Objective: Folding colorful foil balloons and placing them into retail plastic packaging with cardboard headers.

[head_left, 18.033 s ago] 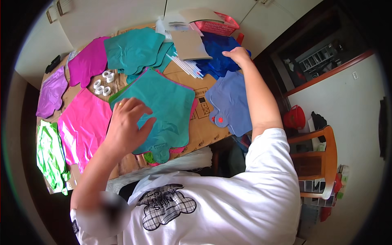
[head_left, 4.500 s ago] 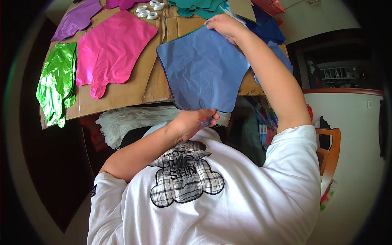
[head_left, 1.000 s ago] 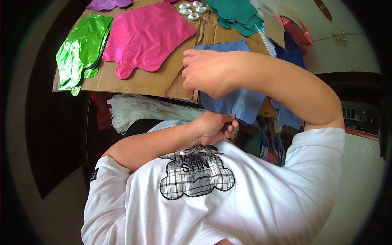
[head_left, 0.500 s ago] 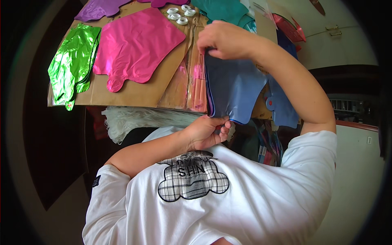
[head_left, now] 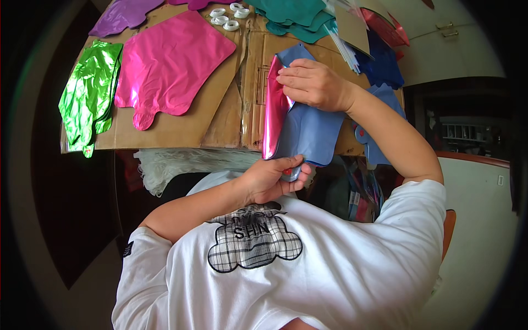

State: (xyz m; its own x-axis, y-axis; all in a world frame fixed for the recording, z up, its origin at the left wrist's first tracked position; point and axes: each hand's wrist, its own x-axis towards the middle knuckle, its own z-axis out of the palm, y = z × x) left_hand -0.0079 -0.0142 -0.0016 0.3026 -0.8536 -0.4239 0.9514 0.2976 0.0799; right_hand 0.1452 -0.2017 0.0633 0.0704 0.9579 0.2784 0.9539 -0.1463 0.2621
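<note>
A flat foil balloon, muted blue with a shiny pink side turned up along its left edge, lies at the near edge of the cardboard-covered table. My left hand pinches its narrow tail between thumb and fingers just off that edge. A small red mark shows at the fingertips. Higher up, my right hand has its fingers over the fold where pink meets blue, gripping the foil. Its thumb is mostly hidden. Whether more than one balloon is in the stack cannot be made out.
Left on the cardboard lie a large pink foil balloon and shiny green ones. Farther back are a purple one, teal ones, white ribbon rolls and white sticks. White stringy material hangs below.
My right hand has moved from the balloon's upper left corner down and to the right, its fingers now extended. The pink side has come into view. My left hand still pinches the tail.
</note>
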